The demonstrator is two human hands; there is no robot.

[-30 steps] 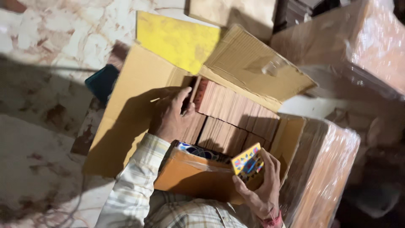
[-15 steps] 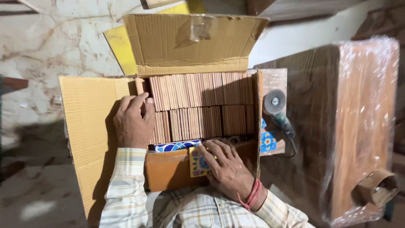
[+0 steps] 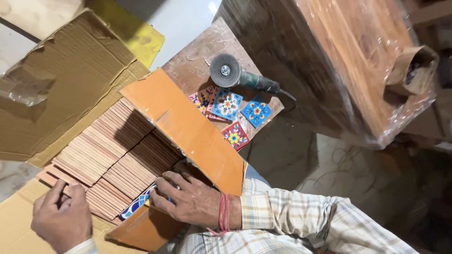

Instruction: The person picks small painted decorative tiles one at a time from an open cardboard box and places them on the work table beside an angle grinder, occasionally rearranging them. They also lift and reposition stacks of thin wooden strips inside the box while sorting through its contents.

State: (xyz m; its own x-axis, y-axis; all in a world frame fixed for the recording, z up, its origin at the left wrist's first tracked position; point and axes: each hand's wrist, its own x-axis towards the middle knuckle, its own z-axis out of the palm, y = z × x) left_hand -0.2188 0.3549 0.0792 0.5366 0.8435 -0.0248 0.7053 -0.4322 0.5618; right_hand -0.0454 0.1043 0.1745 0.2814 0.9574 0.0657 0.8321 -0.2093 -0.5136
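Left hand [image 3: 61, 221] low, palm down, fingers [image 3: 56, 193] loosely curled. Right hand [image 3: 190, 200] flat, fingers [image 3: 165, 181] spread leftward, forearm bent across.

- I see the raised orange flap [image 3: 188, 129] walling the tile rows [image 3: 110, 157] from the right.
- From above, the rows lie open.
- An angle grinder [image 3: 240, 75] and loose painted tiles [image 3: 235, 110] crowd the board beyond.

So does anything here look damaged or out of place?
A little. The open brown cardboard box has a creased flap with torn clear tape hanging off it. A grey-disc angle grinder lies on its side on the small wooden board, beside loose painted square tiles scattered at odd angles. The stacked tiles sit orderly.
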